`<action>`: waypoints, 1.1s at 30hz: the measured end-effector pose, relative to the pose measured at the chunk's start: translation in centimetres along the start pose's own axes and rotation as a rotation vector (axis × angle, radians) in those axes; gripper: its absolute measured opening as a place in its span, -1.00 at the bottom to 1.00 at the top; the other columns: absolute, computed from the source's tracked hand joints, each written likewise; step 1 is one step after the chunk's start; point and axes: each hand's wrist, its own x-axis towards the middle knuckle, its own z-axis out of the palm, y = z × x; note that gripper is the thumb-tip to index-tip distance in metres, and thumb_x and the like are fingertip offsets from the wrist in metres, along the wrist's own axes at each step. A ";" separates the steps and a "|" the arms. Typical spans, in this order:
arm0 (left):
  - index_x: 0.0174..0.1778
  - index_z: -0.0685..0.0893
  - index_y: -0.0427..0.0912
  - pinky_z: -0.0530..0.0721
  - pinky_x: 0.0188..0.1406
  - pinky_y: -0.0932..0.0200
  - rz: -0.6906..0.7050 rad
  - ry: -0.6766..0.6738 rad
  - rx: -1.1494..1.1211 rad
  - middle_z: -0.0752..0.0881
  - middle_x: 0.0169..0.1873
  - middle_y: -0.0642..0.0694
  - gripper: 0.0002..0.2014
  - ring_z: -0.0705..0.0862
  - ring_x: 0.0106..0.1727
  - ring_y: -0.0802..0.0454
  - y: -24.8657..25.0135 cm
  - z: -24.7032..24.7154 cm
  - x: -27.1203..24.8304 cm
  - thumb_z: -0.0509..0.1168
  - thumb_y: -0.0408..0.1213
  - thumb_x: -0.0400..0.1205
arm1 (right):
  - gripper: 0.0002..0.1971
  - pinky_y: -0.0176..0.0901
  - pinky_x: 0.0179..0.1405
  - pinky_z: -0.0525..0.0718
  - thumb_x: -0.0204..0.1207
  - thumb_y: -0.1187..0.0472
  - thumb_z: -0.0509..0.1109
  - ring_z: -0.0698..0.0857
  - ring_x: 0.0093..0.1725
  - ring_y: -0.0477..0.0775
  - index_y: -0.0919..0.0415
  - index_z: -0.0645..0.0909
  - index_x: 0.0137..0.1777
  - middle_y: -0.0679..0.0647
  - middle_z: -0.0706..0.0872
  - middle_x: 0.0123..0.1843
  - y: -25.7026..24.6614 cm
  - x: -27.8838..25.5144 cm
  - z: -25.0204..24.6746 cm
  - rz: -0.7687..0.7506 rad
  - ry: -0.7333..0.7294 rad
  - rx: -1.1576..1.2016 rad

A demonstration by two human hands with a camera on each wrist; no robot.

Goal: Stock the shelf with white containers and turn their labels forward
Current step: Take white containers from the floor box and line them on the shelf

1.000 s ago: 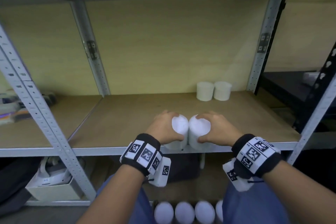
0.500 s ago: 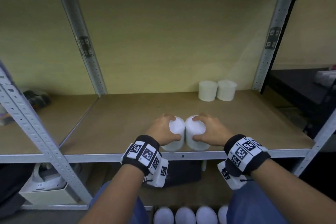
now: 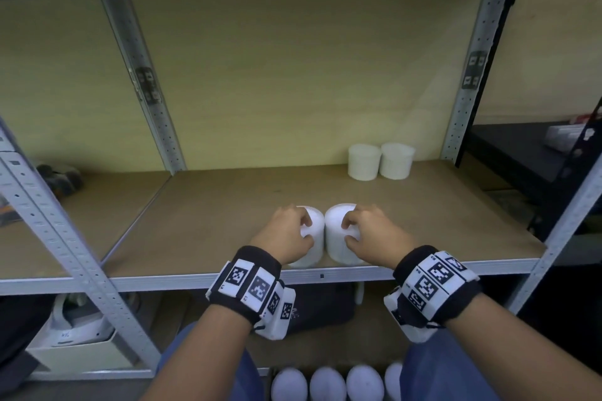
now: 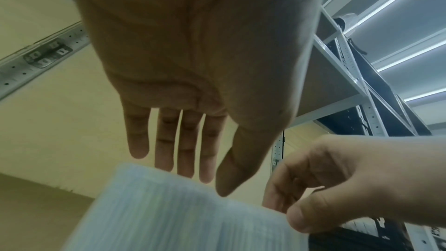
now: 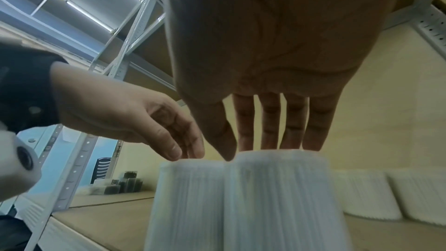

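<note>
Two ribbed white containers stand side by side, touching, near the front edge of the wooden shelf [image 3: 228,221]: the left container [image 3: 316,233] and the right container [image 3: 333,234]. My left hand [image 3: 293,231] hovers over the left container's lid with relaxed fingers [image 4: 185,152] and grips nothing. My right hand [image 3: 361,231] rests its fingertips [image 5: 270,140] on the top of the right container [image 5: 277,198]. No label shows on either container. Two more white containers [image 3: 364,162] [image 3: 396,160] stand at the back right of the shelf.
Grey perforated uprights [image 3: 75,257] [image 3: 469,75] frame the bay. The metal front rail [image 3: 163,280] runs below my wrists. Several white containers [image 3: 325,384] lie in a row by my knees. A white box [image 3: 81,335] sits on the lower left shelf.
Both hands have loosened from gripping the containers' sides and now lie over the lids. The pair of containers sits a little deeper on the shelf.
</note>
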 end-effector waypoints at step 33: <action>0.25 0.66 -0.22 0.63 0.25 0.03 -0.076 0.059 0.048 0.69 0.24 -0.23 -0.69 0.67 0.22 -0.16 -2.3 1.4 13.8 0.32 -0.33 0.58 | -0.69 -0.05 0.23 0.58 0.56 0.31 0.27 0.63 0.25 0.19 0.18 0.66 0.27 0.16 0.71 0.25 2.6 12.8 1.7 0.074 0.153 -0.005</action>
